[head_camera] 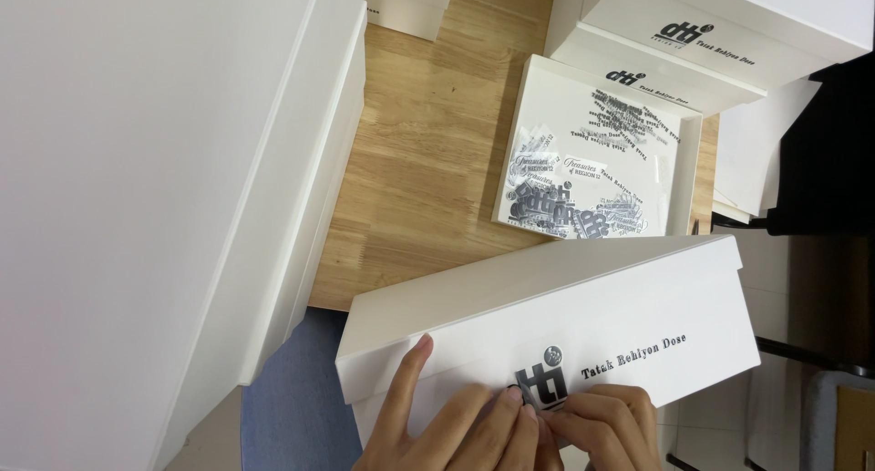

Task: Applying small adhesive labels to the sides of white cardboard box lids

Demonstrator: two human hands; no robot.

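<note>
A white cardboard box lid (583, 298) rests in front of me, tilted, with a dark printed emblem and a line of lettering on its side. My left hand (447, 421) lies flat against the lid's lower edge, thumb raised along the side. My right hand (606, 425) meets it at the emblem, fingertips pinched on a small silver-black sticker (544, 391) pressed onto the lid. An open shallow white tray (688, 175) beyond holds several loose clear stickers (570, 193) with dark print.
Tall white stacked boxes (137, 188) fill the left side. More white printed boxes (720, 24) stand at the top right. A wooden table top (419, 152) shows between them. A dark chair frame (820, 161) is at the right edge.
</note>
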